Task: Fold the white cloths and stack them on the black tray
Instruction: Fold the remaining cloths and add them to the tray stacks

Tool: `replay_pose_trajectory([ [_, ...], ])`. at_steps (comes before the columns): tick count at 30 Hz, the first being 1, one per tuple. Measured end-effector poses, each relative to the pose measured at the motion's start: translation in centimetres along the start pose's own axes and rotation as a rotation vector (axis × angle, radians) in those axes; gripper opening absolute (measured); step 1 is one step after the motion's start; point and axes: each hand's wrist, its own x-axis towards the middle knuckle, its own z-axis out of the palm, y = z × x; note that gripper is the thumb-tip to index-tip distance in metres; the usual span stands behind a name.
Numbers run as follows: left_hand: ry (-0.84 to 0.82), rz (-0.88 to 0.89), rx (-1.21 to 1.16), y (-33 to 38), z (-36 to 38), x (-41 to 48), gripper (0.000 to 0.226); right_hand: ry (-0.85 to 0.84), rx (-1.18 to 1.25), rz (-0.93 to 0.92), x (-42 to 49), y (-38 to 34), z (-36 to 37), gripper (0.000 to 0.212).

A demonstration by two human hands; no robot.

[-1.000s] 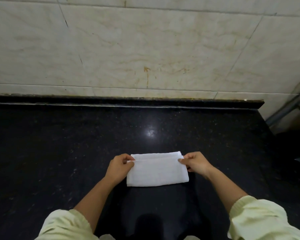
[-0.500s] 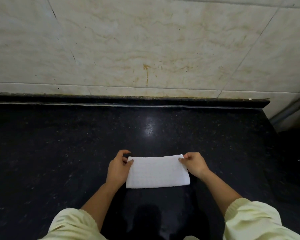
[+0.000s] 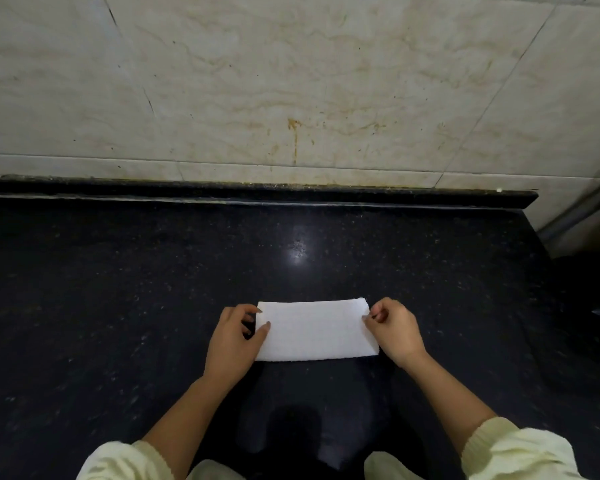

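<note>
A white cloth (image 3: 316,329) lies folded into a flat rectangle on the black counter (image 3: 153,289), close to its front. My left hand (image 3: 234,341) is at the cloth's left edge, thumb on top and fingers curled round the far left corner. At the right edge, near the far right corner, my right hand (image 3: 395,329) pinches the cloth with its fingertips. No black tray is in view.
A raised black lip (image 3: 257,194) runs along the back of the counter under a stained marble-tiled wall (image 3: 291,81). The counter ends at the right, where a metal pipe (image 3: 582,209) slants beside it. My pale yellow sleeves fill the bottom corners.
The near half of the cloth was brought over to the far edge and laid down. The cloth now lies flat, and both hands have slid from the far corners to its side edges.
</note>
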Motion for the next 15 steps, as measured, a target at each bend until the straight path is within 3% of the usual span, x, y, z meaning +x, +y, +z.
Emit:
replay_pose_trajectory([
  [8, -0.112, -0.104, -0.006, -1.8, 0.6, -2.1, 0.031, -0.057, -0.16, 0.058, -2.4, 1.2, 0.9, 0.006],
  [15, -0.169, -0.125, -0.037, -2.0, 0.6, -1.3, 0.034, -0.068, -0.065, 0.279, -1.5, 0.2, 1.1, 0.047],
])
